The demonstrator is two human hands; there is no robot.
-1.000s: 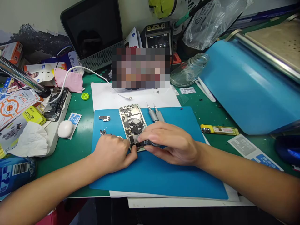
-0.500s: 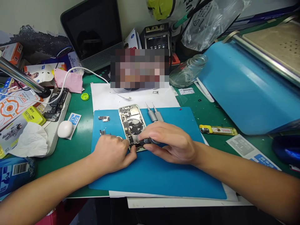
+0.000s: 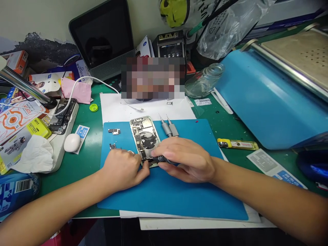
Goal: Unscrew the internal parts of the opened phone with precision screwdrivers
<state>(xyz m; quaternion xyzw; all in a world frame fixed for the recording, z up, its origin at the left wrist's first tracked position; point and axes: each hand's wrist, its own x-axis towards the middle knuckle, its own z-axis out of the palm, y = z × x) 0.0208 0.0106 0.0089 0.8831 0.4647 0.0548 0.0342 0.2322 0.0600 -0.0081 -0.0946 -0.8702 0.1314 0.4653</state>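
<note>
An opened phone (image 3: 139, 135) with bare inner boards lies on the blue mat (image 3: 176, 194). My left hand (image 3: 125, 169) is closed at its lower left edge, with thumb and finger on the lower end. In my right hand (image 3: 187, 159) is a slim black tool (image 3: 161, 159) with a ridged grip, pinched by the fingers; its tip points left at the phone's lower part, and its kind is hard to make out. Two grey screwdrivers (image 3: 169, 128) lie just beyond that hand. Small phone parts (image 3: 114, 131) rest left of the phone.
White paper (image 3: 112, 109) extends behind the mat, with a white cable (image 3: 97, 79) ending on it. A glass jar (image 3: 202, 82) lies tilted at the back. To the right is a yellow cutter (image 3: 238, 144); to the left, a white earbud case (image 3: 72, 142) and another opened phone (image 3: 61, 119).
The whole view has shifted slightly downward as the camera moved. Both hands, the black tool and the phone keep nearly the same positions relative to each other.
</note>
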